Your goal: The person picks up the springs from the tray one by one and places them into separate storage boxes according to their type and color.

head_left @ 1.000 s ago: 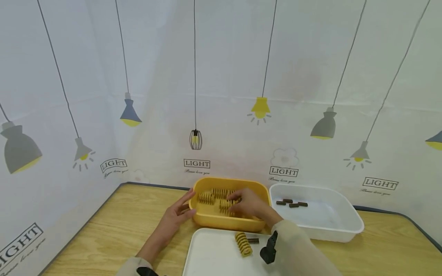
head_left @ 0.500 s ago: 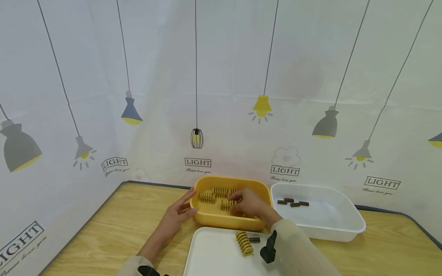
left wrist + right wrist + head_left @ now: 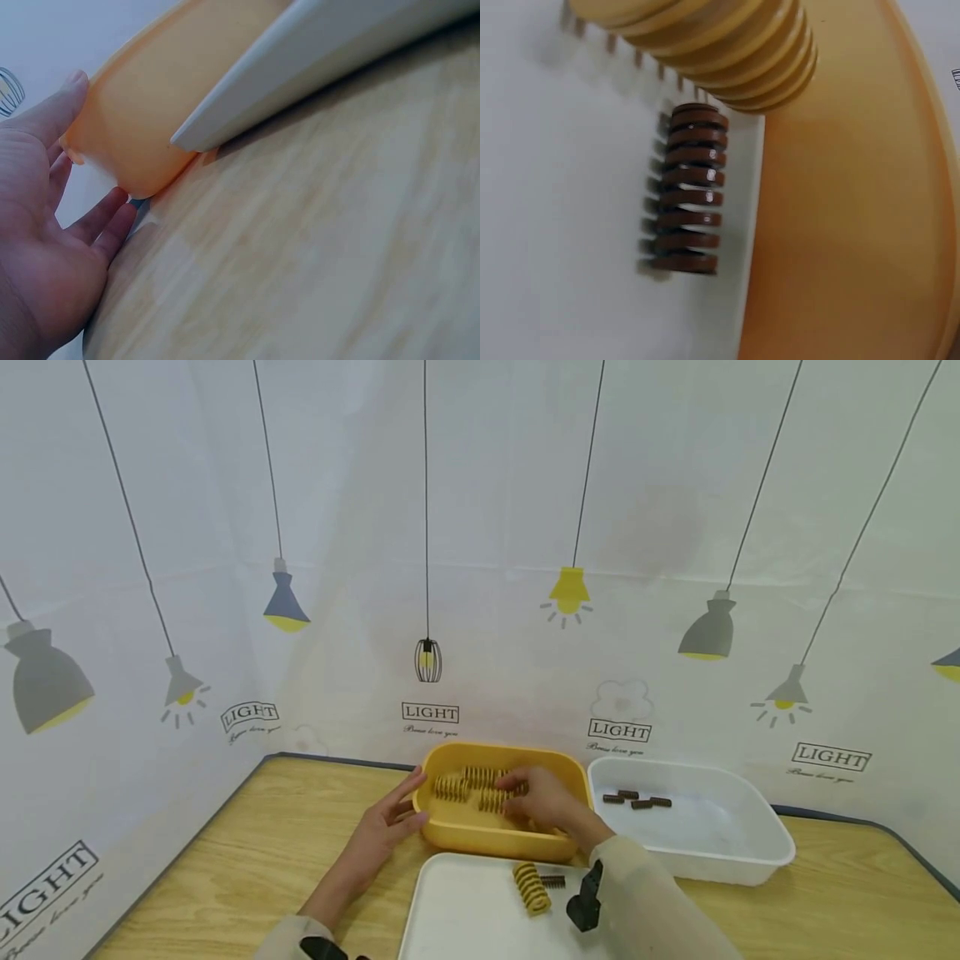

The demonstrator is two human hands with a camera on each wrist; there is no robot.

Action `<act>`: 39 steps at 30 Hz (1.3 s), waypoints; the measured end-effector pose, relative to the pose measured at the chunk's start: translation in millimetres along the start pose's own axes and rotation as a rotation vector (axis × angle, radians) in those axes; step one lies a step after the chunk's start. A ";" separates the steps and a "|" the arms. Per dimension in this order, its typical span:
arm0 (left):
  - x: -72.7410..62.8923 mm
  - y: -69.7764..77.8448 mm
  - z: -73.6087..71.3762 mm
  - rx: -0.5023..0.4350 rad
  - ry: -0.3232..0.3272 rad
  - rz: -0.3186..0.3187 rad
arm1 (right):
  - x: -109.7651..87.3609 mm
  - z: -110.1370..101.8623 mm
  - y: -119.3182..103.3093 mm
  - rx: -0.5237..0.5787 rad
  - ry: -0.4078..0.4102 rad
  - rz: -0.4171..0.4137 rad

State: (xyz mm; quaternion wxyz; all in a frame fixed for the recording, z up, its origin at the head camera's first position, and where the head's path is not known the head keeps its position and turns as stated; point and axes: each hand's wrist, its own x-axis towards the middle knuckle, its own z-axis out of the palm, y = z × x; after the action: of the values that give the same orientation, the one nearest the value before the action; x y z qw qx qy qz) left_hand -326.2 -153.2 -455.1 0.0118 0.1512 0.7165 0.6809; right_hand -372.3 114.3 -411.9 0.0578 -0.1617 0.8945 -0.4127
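Note:
My right hand reaches into the yellow bin, thumb and index finger pinching the right end of a yellow coil spring that lies there. Other yellow springs lie to its left and behind it, some partly covered by the hand. At the bin's left end, my left hand rests with extended fingers against the wall and rim; the left wrist view shows the thumb at the rim. The right wrist view leaves the right hand out of frame.
On the white tray in front lie a large yellow spring and a small brown spring, side by side. A white bin with several brown springs stands right of the yellow bin. A printed curtain hangs behind the table.
The right fingers have shifted slightly at the yellow spring within the bin. The left hand keeps its place on the bin's end, and the tray's springs stay put.

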 end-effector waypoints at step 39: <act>-0.5 0.0 -0.7 -0.003 -0.005 0.007 | -73.8 -45.0 -29.4 0.113 0.124 -0.113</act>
State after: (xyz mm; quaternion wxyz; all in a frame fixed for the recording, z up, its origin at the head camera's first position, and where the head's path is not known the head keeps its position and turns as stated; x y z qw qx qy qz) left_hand -325.9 -154.1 -455.2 0.0113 0.1555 0.7149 0.6816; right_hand -306.4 153.7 -362.5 -0.0120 -0.1826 0.8611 -0.4744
